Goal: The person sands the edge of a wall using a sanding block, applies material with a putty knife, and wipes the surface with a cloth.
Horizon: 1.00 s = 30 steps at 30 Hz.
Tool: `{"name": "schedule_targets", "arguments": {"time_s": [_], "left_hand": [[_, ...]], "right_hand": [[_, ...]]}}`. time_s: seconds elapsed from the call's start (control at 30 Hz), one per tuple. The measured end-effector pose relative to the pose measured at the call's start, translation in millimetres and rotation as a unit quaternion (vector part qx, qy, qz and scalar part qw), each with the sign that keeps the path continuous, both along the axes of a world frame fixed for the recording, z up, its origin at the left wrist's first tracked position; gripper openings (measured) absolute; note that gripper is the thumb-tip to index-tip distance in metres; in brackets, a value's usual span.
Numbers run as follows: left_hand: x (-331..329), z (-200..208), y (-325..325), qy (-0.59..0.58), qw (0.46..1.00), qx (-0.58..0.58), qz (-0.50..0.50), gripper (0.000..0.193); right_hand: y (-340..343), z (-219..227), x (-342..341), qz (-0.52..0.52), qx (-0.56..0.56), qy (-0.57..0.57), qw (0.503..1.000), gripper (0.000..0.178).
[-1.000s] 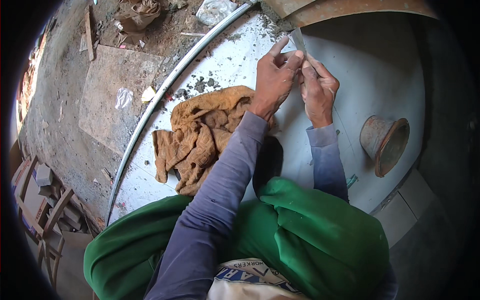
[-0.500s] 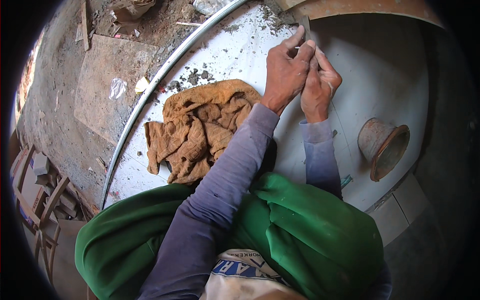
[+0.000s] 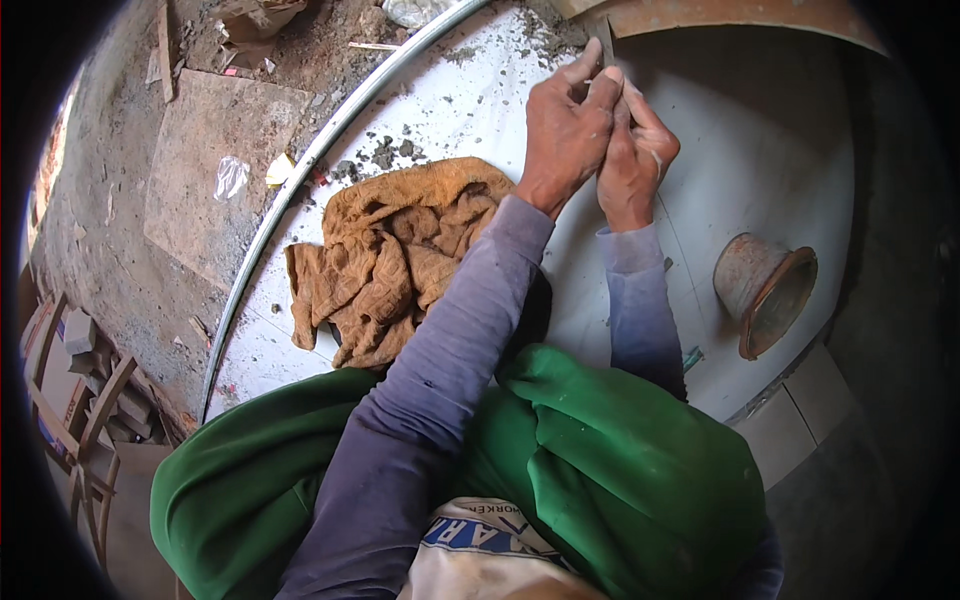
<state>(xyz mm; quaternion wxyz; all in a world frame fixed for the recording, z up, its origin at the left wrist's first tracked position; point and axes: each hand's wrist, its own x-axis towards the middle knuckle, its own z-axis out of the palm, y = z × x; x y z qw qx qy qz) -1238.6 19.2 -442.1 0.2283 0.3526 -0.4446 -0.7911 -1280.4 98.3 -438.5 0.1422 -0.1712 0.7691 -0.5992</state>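
My left hand [image 3: 567, 132] and my right hand [image 3: 634, 160] are pressed together near the far edge of the white surface [image 3: 690, 130]. Both close around a thin flat grey blade [image 3: 604, 35], whose tip points toward the curved brownish rim [image 3: 730, 15]. Its handle, if it has one, is hidden in my fingers. The left index finger stretches along the blade. Pale dust coats my fingers. A crumpled brown towel [image 3: 385, 265] lies left of my forearms.
On the right a rusty flanged metal collar [image 3: 750, 280] lies on its side. Grey mortar crumbs [image 3: 385, 150] dot the white surface, bordered left by a curved metal edge [image 3: 300, 175]. Beyond are dirt, a flat board [image 3: 220, 165] and wooden pieces [image 3: 95, 400].
Both hands have shifted slightly away from me and a little left, with the blade still between them. The towel and the collar stay in place.
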Motion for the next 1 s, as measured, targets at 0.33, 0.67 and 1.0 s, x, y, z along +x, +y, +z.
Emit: {"name": "schedule_targets", "arguments": {"time_s": [0.33, 0.67, 1.0], "left_hand": [[-3.0, 2.4, 3.4, -0.02, 0.998, -0.031, -0.047, 0.06], [-10.7, -6.4, -6.5, 0.001, 0.999, -0.035, 0.002, 0.059], [-8.4, 0.6, -6.5, 0.005, 0.999, -0.037, -0.022, 0.063]], "right_hand": [[3.3, -0.8, -3.2, -0.016, -0.042, 0.007, 0.999, 0.035], [-7.1, -1.6, -14.3, 0.011, -0.034, -0.012, 0.999, 0.032], [-2.1, 8.8, -22.6, 0.054, -0.012, -0.007, 0.998, 0.032]]}}
